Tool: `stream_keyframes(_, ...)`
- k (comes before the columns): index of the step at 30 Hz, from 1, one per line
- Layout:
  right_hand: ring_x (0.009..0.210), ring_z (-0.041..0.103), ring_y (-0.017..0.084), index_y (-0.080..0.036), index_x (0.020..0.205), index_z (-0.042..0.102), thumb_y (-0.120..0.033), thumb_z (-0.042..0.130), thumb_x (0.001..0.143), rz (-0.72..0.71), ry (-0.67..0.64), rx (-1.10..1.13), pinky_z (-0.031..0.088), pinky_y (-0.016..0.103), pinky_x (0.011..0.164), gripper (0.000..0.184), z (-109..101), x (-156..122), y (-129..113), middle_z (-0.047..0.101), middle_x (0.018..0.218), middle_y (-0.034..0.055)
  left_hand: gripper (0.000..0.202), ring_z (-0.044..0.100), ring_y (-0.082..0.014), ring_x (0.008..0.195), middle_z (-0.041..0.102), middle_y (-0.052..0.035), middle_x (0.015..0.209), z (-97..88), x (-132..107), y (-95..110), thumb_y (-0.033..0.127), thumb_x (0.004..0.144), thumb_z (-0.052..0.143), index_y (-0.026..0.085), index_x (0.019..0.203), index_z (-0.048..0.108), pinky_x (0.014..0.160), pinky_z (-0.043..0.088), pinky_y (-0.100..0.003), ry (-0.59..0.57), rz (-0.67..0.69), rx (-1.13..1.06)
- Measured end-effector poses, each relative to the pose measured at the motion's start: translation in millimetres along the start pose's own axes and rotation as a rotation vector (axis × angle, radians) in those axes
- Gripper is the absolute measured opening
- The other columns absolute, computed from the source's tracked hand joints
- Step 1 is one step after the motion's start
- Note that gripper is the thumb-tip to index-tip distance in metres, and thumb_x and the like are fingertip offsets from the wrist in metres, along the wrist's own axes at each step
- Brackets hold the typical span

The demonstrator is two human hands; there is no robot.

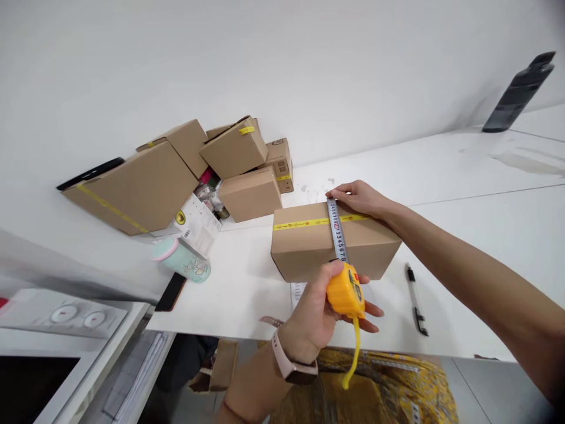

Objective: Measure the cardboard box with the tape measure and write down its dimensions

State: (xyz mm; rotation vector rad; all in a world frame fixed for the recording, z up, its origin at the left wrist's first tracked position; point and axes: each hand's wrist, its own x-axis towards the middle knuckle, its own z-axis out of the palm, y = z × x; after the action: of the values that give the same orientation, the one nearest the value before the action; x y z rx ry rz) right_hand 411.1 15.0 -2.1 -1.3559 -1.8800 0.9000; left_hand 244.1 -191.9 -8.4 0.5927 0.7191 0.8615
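A brown cardboard box [309,244] sealed with yellow tape sits on the white table [463,224]. My left hand [315,309] grips a yellow tape measure [345,290] at the box's near edge. Its blade [336,229] runs across the box top to the far edge. There my right hand [359,197] pinches the blade's end down against the box. A yellow strap hangs from the tape measure case.
A pile of cardboard boxes [176,168] leans against the wall at the left, with a mint-coloured cup [183,263] and a dark phone [170,292] near it. A black pen [415,299] lies right of the box. A paper sheet pokes out under the box.
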Motion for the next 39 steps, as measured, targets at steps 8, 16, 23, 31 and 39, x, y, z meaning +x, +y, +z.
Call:
stream_keyframes(8,0.099,0.07,0.029,-0.021,0.089,0.082,-0.037,0.069,0.087,0.011,-0.017,-0.02,0.052,0.037,0.088,0.021,3,2,1,0.08,0.101,0.0052,0.06,0.071,-0.0211,0.067,0.059,-0.0059,0.107,10.5,-1,-15,0.062,0.068,0.076,0.018,0.102,0.055,0.054,0.06,-0.036,0.06,0.02,-0.038)
stream_keyframes(16,0.096,0.069,0.026,-0.02,0.091,0.082,-0.029,0.069,0.087,0.008,-0.031,-0.029,0.051,0.037,0.091,0.016,5,6,4,0.08,0.1,0.0063,0.059,0.07,-0.0203,0.07,0.058,-0.0065,0.109,19.1,0,-24,0.064,0.073,0.074,0.019,0.103,0.052,0.055,0.061,-0.034,0.059,0.044,-0.049)
stream_keyframes(23,0.093,0.07,0.025,-0.019,0.092,0.081,-0.031,0.067,0.087,-0.016,-0.035,-0.067,0.052,0.037,0.09,0.02,5,7,5,0.08,0.099,0.0065,0.063,0.07,-0.0201,0.07,0.058,-0.0055,0.109,17.1,1,-26,0.067,0.07,0.076,0.019,0.102,0.052,0.054,0.061,-0.034,0.05,0.033,-0.07)
stream_keyframes(31,0.095,0.07,0.025,-0.019,0.091,0.08,-0.027,0.064,0.088,-0.012,-0.029,-0.057,0.051,0.036,0.089,0.018,5,5,5,0.08,0.1,0.0057,0.062,0.07,-0.0204,0.072,0.058,-0.0061,0.11,16.4,1,-27,0.067,0.071,0.076,0.019,0.102,0.052,0.053,0.061,-0.033,0.047,0.035,-0.062)
stream_keyframes(39,0.085,0.069,0.023,-0.018,0.088,0.08,-0.031,0.072,0.083,0.008,0.054,0.12,0.053,0.039,0.086,0.016,-1,-2,-4,0.078,0.091,0.0067,0.058,0.069,-0.0177,0.065,0.057,-0.0047,0.106,15.3,-4,-26,0.063,0.073,0.077,0.019,0.102,0.051,0.044,0.054,-0.025,0.034,0.086,0.016)
